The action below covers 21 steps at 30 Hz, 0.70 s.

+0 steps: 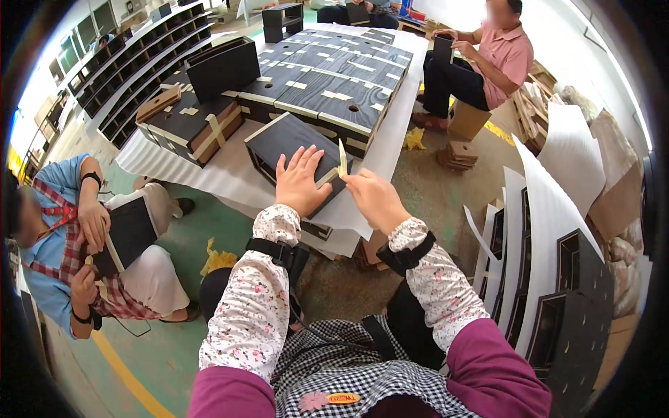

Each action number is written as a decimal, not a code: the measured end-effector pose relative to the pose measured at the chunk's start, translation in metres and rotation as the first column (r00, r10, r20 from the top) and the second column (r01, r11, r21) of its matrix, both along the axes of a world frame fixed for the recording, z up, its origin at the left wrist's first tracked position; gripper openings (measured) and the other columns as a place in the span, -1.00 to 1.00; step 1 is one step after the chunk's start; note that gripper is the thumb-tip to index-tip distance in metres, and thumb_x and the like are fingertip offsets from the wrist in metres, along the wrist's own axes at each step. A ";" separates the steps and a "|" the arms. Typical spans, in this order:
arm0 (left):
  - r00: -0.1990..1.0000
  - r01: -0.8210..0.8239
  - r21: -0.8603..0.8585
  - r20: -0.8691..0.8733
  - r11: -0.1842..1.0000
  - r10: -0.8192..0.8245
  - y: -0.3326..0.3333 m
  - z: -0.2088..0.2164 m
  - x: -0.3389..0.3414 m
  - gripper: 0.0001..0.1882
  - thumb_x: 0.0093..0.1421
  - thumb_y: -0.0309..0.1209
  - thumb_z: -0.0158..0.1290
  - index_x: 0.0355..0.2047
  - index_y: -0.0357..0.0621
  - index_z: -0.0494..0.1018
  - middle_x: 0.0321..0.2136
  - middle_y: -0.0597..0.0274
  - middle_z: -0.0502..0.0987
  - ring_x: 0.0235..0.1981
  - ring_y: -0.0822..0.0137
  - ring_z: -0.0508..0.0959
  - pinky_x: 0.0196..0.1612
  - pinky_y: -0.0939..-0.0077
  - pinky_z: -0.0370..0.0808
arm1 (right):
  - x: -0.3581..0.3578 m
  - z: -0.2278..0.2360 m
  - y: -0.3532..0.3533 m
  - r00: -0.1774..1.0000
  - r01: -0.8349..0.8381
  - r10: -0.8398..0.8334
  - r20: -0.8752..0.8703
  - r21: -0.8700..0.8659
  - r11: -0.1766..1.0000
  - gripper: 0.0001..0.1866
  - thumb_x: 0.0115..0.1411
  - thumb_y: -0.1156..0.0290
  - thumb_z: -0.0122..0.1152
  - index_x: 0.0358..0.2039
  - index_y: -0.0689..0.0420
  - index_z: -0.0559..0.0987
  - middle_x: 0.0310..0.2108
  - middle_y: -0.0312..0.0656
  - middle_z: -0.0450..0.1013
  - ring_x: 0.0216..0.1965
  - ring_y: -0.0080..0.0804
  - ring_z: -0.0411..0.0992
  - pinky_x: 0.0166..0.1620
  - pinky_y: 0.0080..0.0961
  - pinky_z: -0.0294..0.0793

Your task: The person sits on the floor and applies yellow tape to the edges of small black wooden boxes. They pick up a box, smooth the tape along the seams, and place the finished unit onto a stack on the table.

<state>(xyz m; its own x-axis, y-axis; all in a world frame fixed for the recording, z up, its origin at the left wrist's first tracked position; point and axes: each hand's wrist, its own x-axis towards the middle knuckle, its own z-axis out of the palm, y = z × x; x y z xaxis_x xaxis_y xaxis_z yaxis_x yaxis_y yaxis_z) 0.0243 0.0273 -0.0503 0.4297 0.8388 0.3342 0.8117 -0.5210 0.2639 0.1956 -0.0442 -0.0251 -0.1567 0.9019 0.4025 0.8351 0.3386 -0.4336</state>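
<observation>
A black wooden box (pixel 272 143) with pale strips along its edges lies at the near corner of the paper-covered table. My left hand (pixel 301 182) rests flat on its top, fingers spread. At the box's right edge my right hand (pixel 376 198) is closed in a pinch on a strip of pale yellow masking tape (pixel 342 159). One end of that strip sticks up free from the edge, and its lower end is partly hidden by my fingers.
Taped black boxes (pixel 327 73) stand together on the table (pixel 408 90). A co-worker (pixel 52 223) sits at left with a black panel piece; another (pixel 498 63) sits at far right. Shelf-like black units (pixel 582 306) with white foam sheets (pixel 540 230) stand at right. Crumpled tape (pixel 218 256) lies on the floor.
</observation>
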 end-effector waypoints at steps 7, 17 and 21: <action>1.000 0.004 -0.021 -0.014 1.000 -0.004 0.001 0.000 -0.001 -0.25 -0.02 -0.06 0.04 0.19 0.06 0.13 0.24 0.26 0.12 0.28 0.25 0.05 0.28 0.08 -0.16 | -0.004 0.007 -0.040 0.955 -0.146 0.091 -0.282 -0.180 0.973 -0.77 0.19 0.40 0.04 -0.19 0.20 0.54 -0.46 -0.07 0.37 -0.42 -0.18 0.39 -0.33 -0.42 0.37; 0.870 0.420 -0.226 -0.173 0.879 -0.461 0.031 0.027 -0.051 0.18 -0.30 -0.10 0.33 0.29 0.01 -0.10 0.30 0.10 -0.09 0.33 0.15 -0.13 0.33 0.26 -0.20 | 0.002 -0.015 -0.067 0.796 -0.267 0.055 -0.603 -0.268 0.926 -0.72 0.21 0.35 0.05 -0.12 0.22 0.51 -0.46 -0.15 0.34 -0.42 -0.39 0.35 -0.32 -0.57 0.34; 0.893 0.401 -0.154 -0.152 0.903 -0.423 0.025 0.020 -0.050 0.13 -0.27 -0.18 0.33 0.28 0.04 -0.08 0.29 0.17 -0.06 0.32 0.19 -0.08 0.32 0.26 -0.14 | -0.033 0.017 -0.100 0.853 -0.342 0.132 -0.505 -0.351 0.872 -0.74 0.18 0.46 0.05 -0.11 0.17 0.52 -0.41 -0.12 0.38 -0.36 -0.35 0.38 -0.27 -0.50 0.37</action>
<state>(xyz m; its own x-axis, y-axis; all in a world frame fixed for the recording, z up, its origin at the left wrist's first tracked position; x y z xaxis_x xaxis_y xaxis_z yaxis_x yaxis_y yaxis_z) -0.0258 0.0523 -0.0299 0.7881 0.6013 0.1321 0.5694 -0.7935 0.2147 0.1623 -0.1445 -0.0078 -0.2837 0.9555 0.0803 0.4252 0.2004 -0.8826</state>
